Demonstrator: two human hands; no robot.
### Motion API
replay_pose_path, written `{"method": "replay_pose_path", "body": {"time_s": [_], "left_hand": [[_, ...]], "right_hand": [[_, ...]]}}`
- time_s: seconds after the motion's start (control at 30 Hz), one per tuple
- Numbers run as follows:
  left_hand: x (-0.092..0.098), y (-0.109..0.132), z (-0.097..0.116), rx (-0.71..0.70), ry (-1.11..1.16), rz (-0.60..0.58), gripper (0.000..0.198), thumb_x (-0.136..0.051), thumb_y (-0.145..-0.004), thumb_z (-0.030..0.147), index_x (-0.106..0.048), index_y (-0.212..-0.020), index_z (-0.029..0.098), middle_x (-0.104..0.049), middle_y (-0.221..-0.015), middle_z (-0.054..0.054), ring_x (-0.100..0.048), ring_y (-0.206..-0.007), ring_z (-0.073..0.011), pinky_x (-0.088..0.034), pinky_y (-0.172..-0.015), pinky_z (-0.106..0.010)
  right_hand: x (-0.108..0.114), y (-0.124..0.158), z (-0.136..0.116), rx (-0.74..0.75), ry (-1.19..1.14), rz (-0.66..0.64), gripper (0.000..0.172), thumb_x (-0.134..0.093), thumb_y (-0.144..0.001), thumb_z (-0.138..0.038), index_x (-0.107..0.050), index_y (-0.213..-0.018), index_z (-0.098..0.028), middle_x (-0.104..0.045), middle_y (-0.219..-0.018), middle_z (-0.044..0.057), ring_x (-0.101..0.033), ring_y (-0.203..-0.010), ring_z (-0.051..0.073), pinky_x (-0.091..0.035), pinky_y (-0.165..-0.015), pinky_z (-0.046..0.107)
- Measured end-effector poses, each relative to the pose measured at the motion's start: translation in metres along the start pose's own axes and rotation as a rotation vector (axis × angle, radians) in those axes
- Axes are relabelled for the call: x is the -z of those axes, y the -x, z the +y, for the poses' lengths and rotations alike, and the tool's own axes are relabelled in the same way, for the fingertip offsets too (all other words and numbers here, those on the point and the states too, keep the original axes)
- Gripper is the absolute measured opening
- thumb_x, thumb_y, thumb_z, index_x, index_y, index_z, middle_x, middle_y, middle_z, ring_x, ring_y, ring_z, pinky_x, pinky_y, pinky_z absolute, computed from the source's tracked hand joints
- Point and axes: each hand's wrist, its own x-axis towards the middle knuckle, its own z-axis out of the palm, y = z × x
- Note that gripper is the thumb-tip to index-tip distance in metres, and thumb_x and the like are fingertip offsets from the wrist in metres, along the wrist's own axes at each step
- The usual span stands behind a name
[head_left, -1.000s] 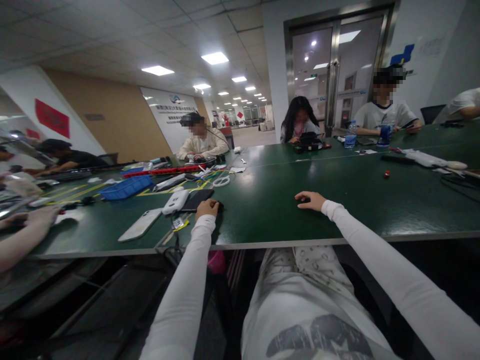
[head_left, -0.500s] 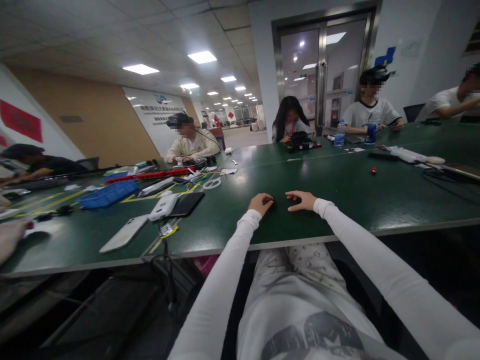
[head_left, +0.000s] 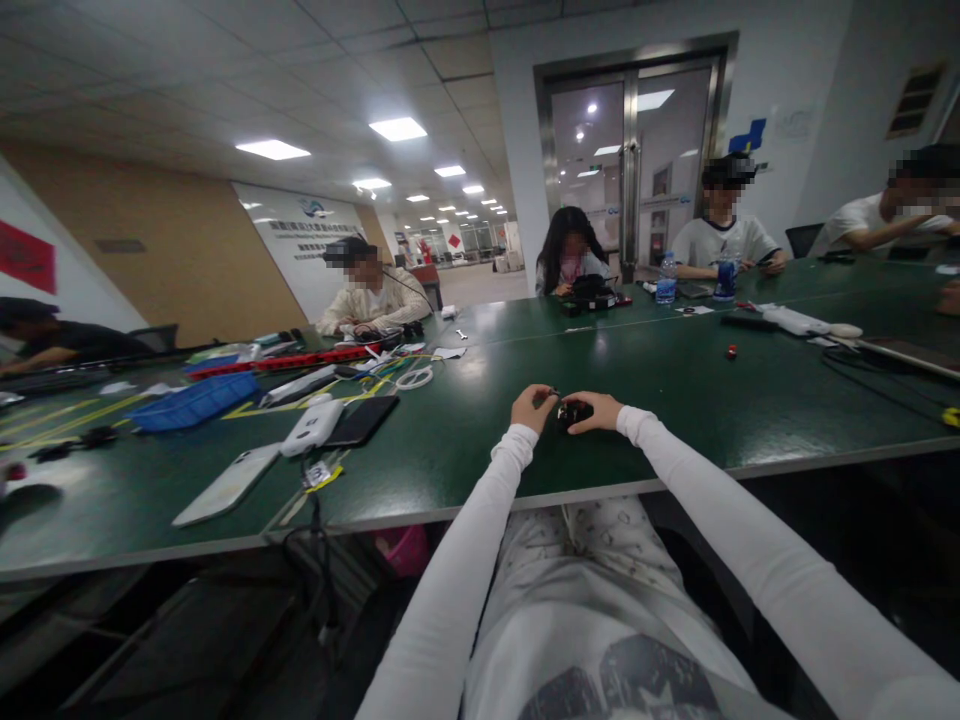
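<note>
My left hand (head_left: 531, 407) is over the green table near its front edge, thumb and fingers pinched on a small dark piece (head_left: 554, 392) whose kind I cannot make out. Close beside it, my right hand (head_left: 598, 411) curls round a small black object (head_left: 573, 413) with a light glint on its side. The fingers partly cover that object, so its exact kind does not show. Only a narrow gap separates the two hands.
On the left lie a white phone (head_left: 229, 485), a white power bank (head_left: 312, 425), a black flat device (head_left: 363, 421) and a blue tray (head_left: 193, 402). A small red item (head_left: 731, 351) is to the right. Bottles (head_left: 665, 278) and several people are across the table (head_left: 465, 455).
My right hand, open and apart before, has moved left and closed round the small black object. My left hand has shifted slightly right, still pinching. The view has turned a little.
</note>
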Motion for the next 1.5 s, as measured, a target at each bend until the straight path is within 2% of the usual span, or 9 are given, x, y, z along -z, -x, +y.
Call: {"method": "replay_pose_path", "body": {"time_s": [0.2,0.33,0.43,0.67,0.73,0.83,0.97,1.3,1.5], "left_hand": [[0.024,-0.008,-0.004,0.248,0.045,0.574,0.029,-0.035,-0.078,0.031,-0.042,-0.101,0.015,-0.057,-0.09,-0.007,-0.056,-0.073,-0.0098,-0.044,-0.069,-0.024],[0.032,-0.006,-0.003,0.292,0.004,0.642,0.032,-0.03,-0.08,0.032,-0.038,-0.105,0.015,-0.055,-0.095,-0.01,-0.057,-0.074,-0.0106,-0.044,-0.067,-0.024],[0.028,-0.002,0.002,0.203,0.001,0.518,0.031,-0.032,-0.079,0.033,-0.038,-0.105,0.015,-0.057,-0.094,-0.009,-0.057,-0.08,-0.0118,-0.043,-0.072,-0.025],[0.005,0.014,0.019,-0.11,-0.143,-0.155,0.022,-0.045,-0.074,0.028,-0.045,-0.095,0.021,-0.058,-0.089,-0.005,-0.055,-0.084,-0.0155,-0.041,-0.077,-0.031],[0.002,0.015,0.019,-0.142,-0.191,-0.249,0.021,-0.044,-0.074,0.027,-0.045,-0.094,0.021,-0.058,-0.088,-0.005,-0.056,-0.083,-0.0159,-0.041,-0.076,-0.031],[0.006,0.012,0.01,-0.161,-0.249,-0.264,0.02,-0.043,-0.075,0.027,-0.045,-0.094,0.021,-0.058,-0.09,-0.006,-0.055,-0.085,-0.0162,-0.041,-0.077,-0.031],[0.038,0.004,-0.015,-0.017,-0.365,-0.179,0.02,-0.043,-0.075,0.026,-0.046,-0.093,0.019,-0.058,-0.091,-0.007,-0.054,-0.088,-0.0168,-0.04,-0.078,-0.031],[0.178,0.02,-0.101,0.428,-0.665,0.166,0.023,-0.043,-0.075,0.029,-0.044,-0.095,0.018,-0.058,-0.091,-0.009,-0.054,-0.086,-0.0188,-0.039,-0.076,-0.03],[0.204,0.028,-0.109,0.526,-0.723,0.353,0.023,-0.041,-0.074,0.03,-0.045,-0.093,0.018,-0.058,-0.089,-0.01,-0.053,-0.088,-0.0212,-0.04,-0.074,-0.033]], "right_hand": [[0.001,0.001,-0.001,-0.031,-0.016,-0.01,0.073,-0.065,-0.051,-0.05,-0.041,-0.116,-0.027,-0.053,-0.103,0.004,-0.051,-0.093,0.022,-0.035,-0.082,0.037],[0.0,0.0,-0.001,-0.027,-0.016,-0.011,0.074,-0.065,-0.05,-0.051,-0.042,-0.116,-0.026,-0.054,-0.102,0.005,-0.052,-0.091,0.022,-0.035,-0.081,0.037],[-0.001,0.0,-0.001,-0.018,-0.002,-0.001,0.075,-0.065,-0.049,-0.052,-0.042,-0.116,-0.025,-0.054,-0.102,0.005,-0.052,-0.091,0.021,-0.035,-0.081,0.037],[-0.001,0.0,0.0,-0.009,-0.001,0.016,0.073,-0.065,-0.05,-0.051,-0.043,-0.115,-0.026,-0.053,-0.107,0.004,-0.05,-0.096,0.023,-0.035,-0.084,0.037],[-0.001,-0.001,0.001,-0.004,-0.012,0.013,0.072,-0.066,-0.05,-0.05,-0.043,-0.114,-0.026,-0.053,-0.108,0.004,-0.05,-0.097,0.023,-0.035,-0.084,0.037],[-0.001,-0.001,0.001,0.014,-0.036,-0.002,0.071,-0.065,-0.051,-0.049,-0.043,-0.114,-0.026,-0.054,-0.106,0.003,-0.052,-0.092,0.021,-0.037,-0.082,0.037],[-0.001,-0.001,0.001,0.028,-0.069,-0.017,0.07,-0.065,-0.052,-0.048,-0.042,-0.115,-0.025,-0.054,-0.107,0.003,-0.051,-0.091,0.019,-0.037,-0.081,0.035],[-0.002,-0.001,0.008,0.028,-0.083,-0.043,0.069,-0.064,-0.054,-0.049,-0.041,-0.115,-0.025,-0.053,-0.108,0.003,-0.05,-0.092,0.019,-0.037,-0.082,0.037],[-0.003,0.001,0.006,0.031,-0.064,-0.028,0.065,-0.064,-0.055,-0.047,-0.043,-0.113,-0.026,-0.054,-0.108,0.003,-0.051,-0.092,0.019,-0.037,-0.081,0.037]]}}
